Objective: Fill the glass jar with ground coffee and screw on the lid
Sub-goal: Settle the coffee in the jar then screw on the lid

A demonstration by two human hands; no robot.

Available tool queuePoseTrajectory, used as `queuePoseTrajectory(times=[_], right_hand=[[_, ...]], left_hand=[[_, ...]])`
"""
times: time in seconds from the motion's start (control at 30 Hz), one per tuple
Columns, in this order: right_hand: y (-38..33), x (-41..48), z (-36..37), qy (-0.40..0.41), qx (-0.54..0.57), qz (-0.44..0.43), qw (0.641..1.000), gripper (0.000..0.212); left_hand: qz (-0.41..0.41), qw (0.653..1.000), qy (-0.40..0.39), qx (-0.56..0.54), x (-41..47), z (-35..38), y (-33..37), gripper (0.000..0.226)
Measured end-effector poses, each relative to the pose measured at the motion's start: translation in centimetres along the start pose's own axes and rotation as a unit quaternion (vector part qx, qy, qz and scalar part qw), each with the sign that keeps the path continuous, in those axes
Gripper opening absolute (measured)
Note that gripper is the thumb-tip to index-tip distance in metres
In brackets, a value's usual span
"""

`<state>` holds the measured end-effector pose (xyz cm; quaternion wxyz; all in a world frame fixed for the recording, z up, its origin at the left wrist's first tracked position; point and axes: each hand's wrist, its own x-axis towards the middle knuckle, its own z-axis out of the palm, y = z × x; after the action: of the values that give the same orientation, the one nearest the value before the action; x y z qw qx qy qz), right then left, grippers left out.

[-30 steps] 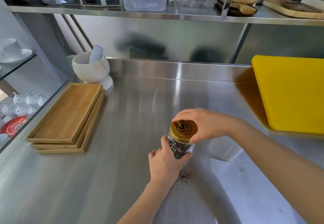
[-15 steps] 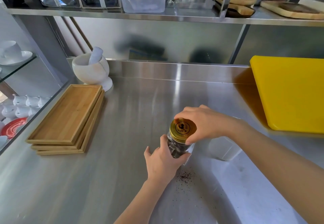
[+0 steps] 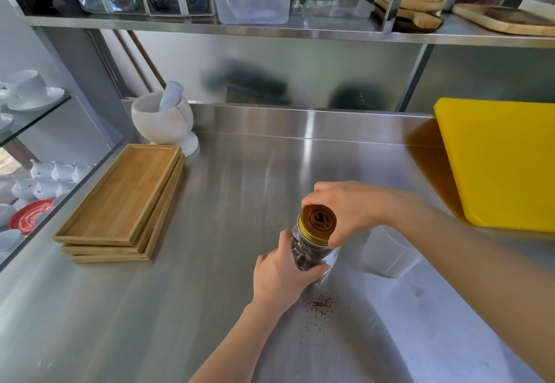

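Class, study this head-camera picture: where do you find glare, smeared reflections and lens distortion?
Head view: a bright glare streak runs down the steel counter; the backsplash shows only smeared dark reflections; the wide-angle lens bows the shelf edge and stretches the right forearm; the lid print stays sharp.

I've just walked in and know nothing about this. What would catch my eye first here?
Two bare hands at the centre of the steel counter: the left hand grips a clear glass jar of dark coffee while the right hand holds its round gold metal lid. At the far right lies a big bright yellow plastic board.
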<state>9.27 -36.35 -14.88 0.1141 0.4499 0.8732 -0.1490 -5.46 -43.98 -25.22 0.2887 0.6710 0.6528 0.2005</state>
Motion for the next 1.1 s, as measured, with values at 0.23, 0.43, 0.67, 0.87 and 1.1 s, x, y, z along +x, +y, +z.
queuePoseTrajectory(times=[0.23, 0.43, 0.67, 0.87, 1.1], right_hand=[[0.2, -0.6, -1.2, 0.012, 0.036, -0.006, 0.999, 0.064], [0.5, -0.8, -1.8, -0.006, 0.038, -0.007, 0.999, 0.066], [0.1, -0.4, -1.2, -0.022, 0.048, -0.027, 0.998, 0.07], [0.1, -0.2, -0.7, -0.031, 0.042, -0.032, 0.998, 0.069], [-0.2, -0.2, -0.7, -0.021, 0.034, 0.017, 0.999, 0.065]], left_hand=[[0.013, 1.0, 0.007, 0.009, 0.1, 0.0, -0.2, 0.071], [0.021, 1.0, 0.016, 0.013, 0.1, 0.0, -0.2, 0.07], [0.024, 1.0, 0.015, 0.008, 0.1, 0.0, -0.3, 0.072], [0.021, 1.0, 0.016, 0.005, 0.1, -0.1, -0.1, 0.069], [0.017, 1.0, 0.014, 0.001, 0.2, 0.0, -0.3, 0.07]])
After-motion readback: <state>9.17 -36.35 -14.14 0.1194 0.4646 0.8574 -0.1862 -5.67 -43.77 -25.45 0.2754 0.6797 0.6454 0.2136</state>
